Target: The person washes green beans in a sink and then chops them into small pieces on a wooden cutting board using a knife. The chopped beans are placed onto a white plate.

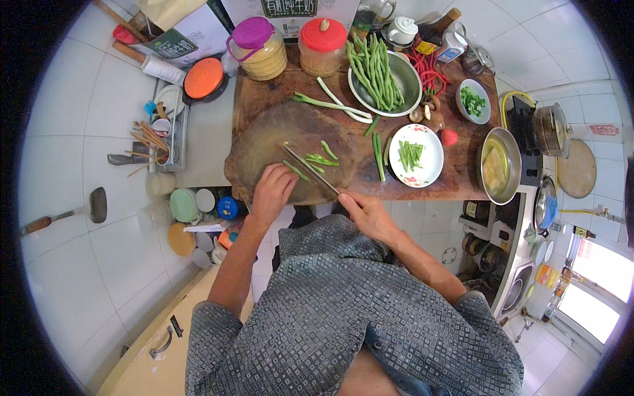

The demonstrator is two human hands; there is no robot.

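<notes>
My right hand [367, 214] grips a kitchen knife [317, 173], its blade slanting up and left across the round wooden chopping board [262, 128]. Left of the blade, my left hand [273, 190] has its fingers bent and its fingertips holding a green bean piece [297, 171] on the board. Several cut green bean pieces [322, 159] lie just right of the blade. Beside the board stands a white floral plate [431, 171] with bean slivers [410, 154]. Whole green beans [374, 74] lean in a metal bowl [412, 86] behind.
Scallions [337, 105] lie behind the board. Mushrooms [427, 111], red chilies [431, 72], a tomato [449, 137] and a bowl of chopped greens [473, 101] sit to the right. A metal basin [515, 168] with liquid overhangs the wooden table's front edge. Lidded jars [323, 47] line the back.
</notes>
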